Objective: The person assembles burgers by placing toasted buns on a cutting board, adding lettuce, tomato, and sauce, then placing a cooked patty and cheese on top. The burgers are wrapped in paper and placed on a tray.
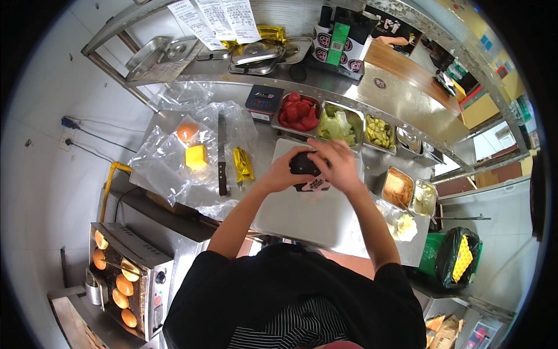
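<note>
A small black takeaway carton (304,164) with a pink and white printed front sits over the white cutting board (301,213). My left hand (284,173) grips its left side, thumb along the near edge. On the right, my right hand (339,165) holds the carton too, its fingers reaching over the top and hiding part of it. To the left lie a gold-foil packet (243,164) and a long knife with a dark handle (222,174). Clear plastic film (165,174) carries a bun (187,131) and yellow cheese slices (196,157).
Metal pans of tomato slices (299,114), lettuce (338,126) and pickles (380,132) line the far side. A sauce pan (397,187) stands right. Buns lie on a griddle (115,270) at lower left. A green bin (431,253) stands right. Another person's arm (394,40) shows beyond the counter.
</note>
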A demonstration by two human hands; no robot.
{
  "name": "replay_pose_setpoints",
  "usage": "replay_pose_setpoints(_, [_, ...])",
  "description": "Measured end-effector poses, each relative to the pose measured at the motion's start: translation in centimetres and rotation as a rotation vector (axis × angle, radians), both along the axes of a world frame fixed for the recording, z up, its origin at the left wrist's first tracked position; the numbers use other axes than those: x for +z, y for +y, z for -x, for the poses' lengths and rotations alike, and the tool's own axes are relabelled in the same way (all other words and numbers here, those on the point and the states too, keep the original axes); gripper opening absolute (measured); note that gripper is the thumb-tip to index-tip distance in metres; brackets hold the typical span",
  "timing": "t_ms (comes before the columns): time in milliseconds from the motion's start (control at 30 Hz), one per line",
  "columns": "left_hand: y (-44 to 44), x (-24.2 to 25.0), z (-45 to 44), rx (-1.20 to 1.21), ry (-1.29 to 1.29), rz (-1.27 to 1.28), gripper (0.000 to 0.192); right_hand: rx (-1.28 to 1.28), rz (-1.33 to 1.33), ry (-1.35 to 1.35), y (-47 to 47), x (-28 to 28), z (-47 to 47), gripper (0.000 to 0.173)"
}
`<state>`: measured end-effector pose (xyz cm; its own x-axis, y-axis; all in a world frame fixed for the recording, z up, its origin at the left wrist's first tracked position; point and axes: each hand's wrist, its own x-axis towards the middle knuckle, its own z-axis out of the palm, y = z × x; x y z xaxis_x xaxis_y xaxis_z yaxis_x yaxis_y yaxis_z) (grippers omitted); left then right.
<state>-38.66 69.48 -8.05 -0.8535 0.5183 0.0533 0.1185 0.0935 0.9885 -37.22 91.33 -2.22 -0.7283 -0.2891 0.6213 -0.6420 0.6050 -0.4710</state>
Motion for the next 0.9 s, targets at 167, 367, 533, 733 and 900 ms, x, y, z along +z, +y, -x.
replay_pose_setpoints(167, [-0.3,5.2,-0.9,0.232,0.384,0.033,0.072,-0.563,0.359,0.156,4.3,7.1,13.3,0.041])
replay_pose_setpoints(367, [-2.2,9.0,-1.4,0.377,0.593,0.105,0.062,-0.583,0.151,0.105,8.1,5.3,18.3,0.031])
replay_pose_setpoints(533, [-3.9,7.7,-2.0,0.559,0.749,0.341,0.06,0.045,0.82,-0.77,-0.1,5.6,7.0,0.019])
replay_pose_setpoints(733, [-4.5,6.8,-1.4,0.597,0.999,0.477,0.058,0.027,0.706,-0.97,-6.4,3.5,1.9,0.026])
replay_pose_setpoints(900, [-4.9,5.1,-2.2,0.64,0.768,0.403,0.065,-0.145,0.39,-0.766,-7.7,1.2,0.9,0.031])
